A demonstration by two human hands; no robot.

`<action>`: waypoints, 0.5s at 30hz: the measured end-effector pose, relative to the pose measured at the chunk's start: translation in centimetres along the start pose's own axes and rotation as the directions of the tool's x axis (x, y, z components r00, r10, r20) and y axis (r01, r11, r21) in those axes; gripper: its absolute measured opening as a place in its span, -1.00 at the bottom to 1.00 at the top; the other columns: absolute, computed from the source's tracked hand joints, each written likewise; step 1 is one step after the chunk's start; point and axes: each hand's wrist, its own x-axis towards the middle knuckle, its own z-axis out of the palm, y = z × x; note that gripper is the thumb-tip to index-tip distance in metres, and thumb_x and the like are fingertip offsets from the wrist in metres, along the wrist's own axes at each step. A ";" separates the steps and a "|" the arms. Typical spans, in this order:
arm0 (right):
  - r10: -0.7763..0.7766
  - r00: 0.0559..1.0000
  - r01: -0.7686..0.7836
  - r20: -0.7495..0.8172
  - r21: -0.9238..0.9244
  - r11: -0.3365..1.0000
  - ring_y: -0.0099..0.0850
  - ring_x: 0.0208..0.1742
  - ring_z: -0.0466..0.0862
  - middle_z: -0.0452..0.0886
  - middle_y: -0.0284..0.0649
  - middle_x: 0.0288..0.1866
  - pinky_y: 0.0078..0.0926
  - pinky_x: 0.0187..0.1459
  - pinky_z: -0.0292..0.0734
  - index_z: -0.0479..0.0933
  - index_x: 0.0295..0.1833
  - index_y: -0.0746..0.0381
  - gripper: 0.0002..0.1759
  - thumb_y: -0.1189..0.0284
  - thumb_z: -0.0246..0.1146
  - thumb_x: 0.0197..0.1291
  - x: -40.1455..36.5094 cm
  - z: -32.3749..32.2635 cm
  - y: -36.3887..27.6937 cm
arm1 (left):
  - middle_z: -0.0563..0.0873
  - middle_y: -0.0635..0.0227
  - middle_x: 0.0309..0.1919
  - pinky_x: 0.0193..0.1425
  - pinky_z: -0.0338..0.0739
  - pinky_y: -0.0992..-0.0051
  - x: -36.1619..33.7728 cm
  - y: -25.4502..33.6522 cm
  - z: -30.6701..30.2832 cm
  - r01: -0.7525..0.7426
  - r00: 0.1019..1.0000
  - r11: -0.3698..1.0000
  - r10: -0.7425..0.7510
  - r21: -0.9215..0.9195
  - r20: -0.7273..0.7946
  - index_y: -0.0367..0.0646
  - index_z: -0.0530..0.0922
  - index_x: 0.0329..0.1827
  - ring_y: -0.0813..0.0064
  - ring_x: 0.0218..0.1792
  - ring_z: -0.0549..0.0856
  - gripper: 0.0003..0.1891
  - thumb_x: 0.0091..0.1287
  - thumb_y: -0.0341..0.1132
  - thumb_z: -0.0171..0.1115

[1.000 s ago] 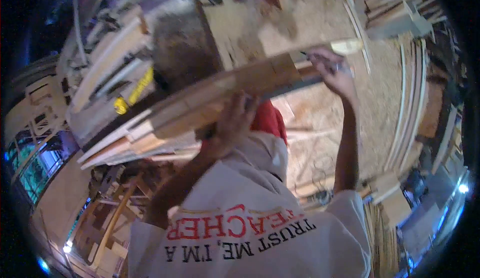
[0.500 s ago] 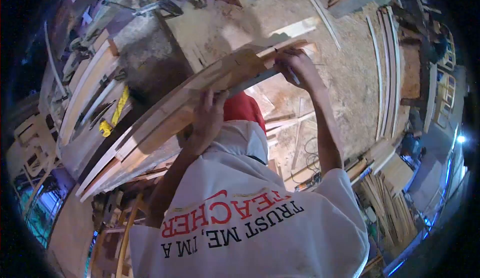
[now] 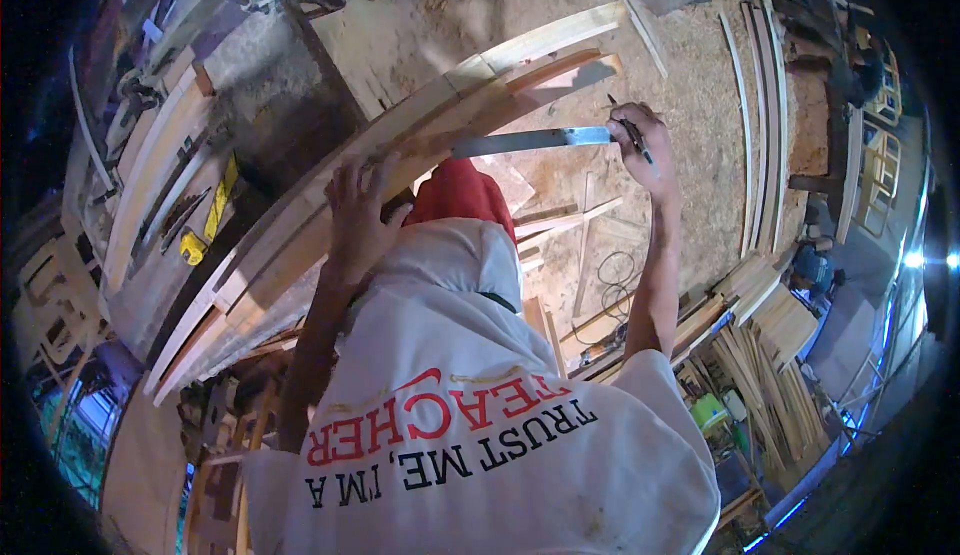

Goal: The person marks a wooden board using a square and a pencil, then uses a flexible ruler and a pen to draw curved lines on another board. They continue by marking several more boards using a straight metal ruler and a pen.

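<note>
A long curved wooden piece [image 3: 330, 170], built up from joined layers, runs diagonally in front of me. My left hand [image 3: 358, 217] rests on it, slightly blurred fingers spread over the wood and thumb apart. Off its right end, my right hand [image 3: 642, 147] is closed around a dark pen [image 3: 634, 135] with a pale end. The same hand holds one end of a flat metal ruler [image 3: 535, 141], which stretches left towards the curved wood and overlaps it in this view. A red cloth [image 3: 460, 200] shows below the ruler, at my lap.
Left of the curved piece lies a yellow tape measure [image 3: 194, 247] on a work surface. Long thin strips [image 3: 770, 125] lie on the sawdust-covered floor at right, with a stack of planks [image 3: 765, 395] lower down. A cable [image 3: 615, 275] coils on the floor.
My right hand has drawn back to the right and down with the ruler and pen, away from the wood's end. My left hand has slid left along the curved piece.
</note>
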 end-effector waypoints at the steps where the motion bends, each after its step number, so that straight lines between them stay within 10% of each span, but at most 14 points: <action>1: 0.068 0.996 -0.071 0.053 0.053 0.996 -0.03 -0.16 0.67 0.71 -0.11 -0.25 -0.13 0.03 0.45 0.63 -0.16 0.23 -0.88 0.44 0.35 0.24 0.5 -0.2 -1.6 | 0.42 0.00 0.37 0.49 0.17 -0.17 -0.1 -0.3 0.1 -0.026 1.000 0.999 0.026 -0.028 0.017 0.02 0.36 0.51 -0.16 0.42 0.34 -0.18 0.17 -0.16 0.54; 5: -0.231 0.964 0.247 0.135 -0.115 0.962 -0.03 -0.15 0.67 0.70 -0.08 -0.19 -0.17 -0.06 0.50 0.59 -0.16 0.28 -0.88 0.46 0.35 0.27 3.2 2.0 -3.1 | 0.48 0.05 0.34 0.51 0.18 -0.15 1.3 1.2 -0.3 -0.152 0.984 0.982 0.161 -0.112 0.076 -0.02 0.43 0.45 -0.19 0.40 0.38 -0.24 0.17 -0.12 0.55; 15: -0.302 0.931 0.312 0.204 -0.020 0.950 -0.08 -0.11 0.67 0.74 -0.12 -0.15 -0.17 -0.05 0.54 0.64 -0.10 0.22 -0.85 0.55 0.37 0.20 8.5 7.5 0.0 | 0.59 0.19 0.15 0.20 0.54 0.09 2.6 1.1 4.1 -0.063 0.996 0.995 0.058 -0.077 -0.061 0.00 0.60 0.23 0.02 0.18 0.59 -0.57 0.30 -0.20 0.40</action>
